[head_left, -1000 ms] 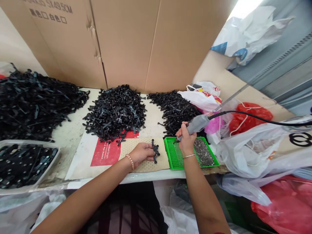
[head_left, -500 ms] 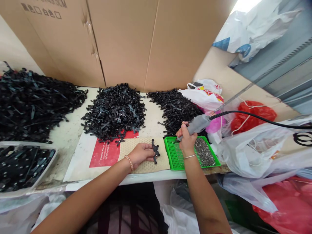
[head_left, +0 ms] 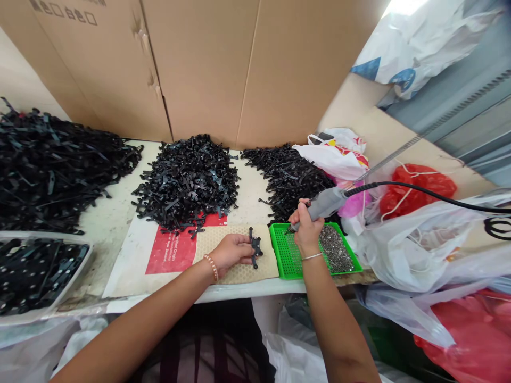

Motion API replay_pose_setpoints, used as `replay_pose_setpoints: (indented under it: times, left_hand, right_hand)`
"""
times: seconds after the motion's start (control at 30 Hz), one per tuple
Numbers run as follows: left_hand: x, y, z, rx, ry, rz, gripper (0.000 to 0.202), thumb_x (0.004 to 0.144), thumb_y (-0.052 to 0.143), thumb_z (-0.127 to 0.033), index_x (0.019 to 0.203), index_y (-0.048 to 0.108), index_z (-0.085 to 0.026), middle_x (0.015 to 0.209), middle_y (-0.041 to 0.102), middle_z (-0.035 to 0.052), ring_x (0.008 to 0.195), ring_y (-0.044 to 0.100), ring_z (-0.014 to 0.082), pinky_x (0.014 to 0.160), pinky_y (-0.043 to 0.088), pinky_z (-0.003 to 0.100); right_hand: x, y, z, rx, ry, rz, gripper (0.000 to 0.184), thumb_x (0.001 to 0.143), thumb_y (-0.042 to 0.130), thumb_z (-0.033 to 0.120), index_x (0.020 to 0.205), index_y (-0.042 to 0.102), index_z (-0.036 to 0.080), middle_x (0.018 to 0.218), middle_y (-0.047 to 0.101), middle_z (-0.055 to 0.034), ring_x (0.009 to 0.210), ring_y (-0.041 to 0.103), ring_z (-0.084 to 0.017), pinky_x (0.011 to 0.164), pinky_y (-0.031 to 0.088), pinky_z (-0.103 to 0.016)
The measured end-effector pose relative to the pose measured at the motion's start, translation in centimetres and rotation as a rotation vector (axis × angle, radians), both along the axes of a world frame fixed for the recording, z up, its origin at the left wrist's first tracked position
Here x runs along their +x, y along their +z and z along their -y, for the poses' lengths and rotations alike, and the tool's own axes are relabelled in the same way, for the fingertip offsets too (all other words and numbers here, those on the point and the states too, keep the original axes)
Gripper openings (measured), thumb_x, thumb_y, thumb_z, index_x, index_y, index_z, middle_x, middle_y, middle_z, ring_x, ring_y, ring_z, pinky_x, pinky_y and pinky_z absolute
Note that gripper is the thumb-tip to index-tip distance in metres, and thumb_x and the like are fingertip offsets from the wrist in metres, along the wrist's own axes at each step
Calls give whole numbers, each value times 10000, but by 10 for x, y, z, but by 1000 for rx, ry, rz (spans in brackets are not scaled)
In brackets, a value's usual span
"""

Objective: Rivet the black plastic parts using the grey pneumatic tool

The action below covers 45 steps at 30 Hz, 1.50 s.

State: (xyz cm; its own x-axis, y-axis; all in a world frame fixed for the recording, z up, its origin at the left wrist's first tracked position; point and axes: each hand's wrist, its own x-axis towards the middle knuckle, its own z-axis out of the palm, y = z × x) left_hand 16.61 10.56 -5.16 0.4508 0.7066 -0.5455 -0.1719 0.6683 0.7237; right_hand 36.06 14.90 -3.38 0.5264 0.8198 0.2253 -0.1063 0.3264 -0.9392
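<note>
My left hand (head_left: 232, 250) pinches a black jointed bracket (head_left: 256, 247) with several arms, flat on a tan textured pad (head_left: 239, 275) at the table's front. Wrapped in my right hand (head_left: 307, 232) is a grey electric screwdriver (head_left: 328, 203), its cable running off to the right. The screwdriver's tip points down and left over the left part of a green basket (head_left: 286, 255). Small metal screws (head_left: 336, 249) fill the basket's right part. Whether the tip touches a screw cannot be made out.
Heaps of black parts lie at the far left (head_left: 51, 170), the middle (head_left: 191, 178) and the right (head_left: 293, 178). A clear tub (head_left: 85, 255) of black pieces stands front left. Plastic bags (head_left: 399, 250) crowd the right. A large cardboard sheet (head_left: 203, 69) closes the back.
The camera view has shifted very slightly. Both hands, the bracket and the screwdriver stay in practically the same places.
</note>
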Motion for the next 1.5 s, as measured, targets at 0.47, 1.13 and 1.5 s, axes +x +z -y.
replay_pose_setpoints:
  times: [0.47, 1.13, 1.5]
  left_hand:
    - [1, 4, -1, -23, 6, -11, 199, 620, 742, -59, 806, 691, -111, 784, 720, 77, 740, 694, 171, 635, 554, 224]
    - [-1, 4, -1, -24, 2, 4, 198, 648, 715, -37, 830, 693, -111, 770, 721, 75, 760, 698, 174, 625, 554, 210]
    - [0, 3, -1, -29, -4, 0, 181, 653, 694, -25, 812, 692, -113, 763, 723, 72, 743, 695, 165, 610, 544, 202]
  right_hand:
    - [-1, 2, 2, 16, 17, 63, 363, 683, 737, 445, 875, 579, 181, 447, 427, 100, 381, 384, -80, 411, 372, -213]
    - [-1, 1, 2, -4, 21, 65, 367, 684, 729, 454, 876, 571, 184, 450, 426, 100, 380, 382, -84, 402, 358, -215]
    - [0, -2, 2, 9, 17, 86, 358, 692, 729, 443, 873, 566, 181, 454, 437, 97, 386, 390, -83, 419, 359, -219]
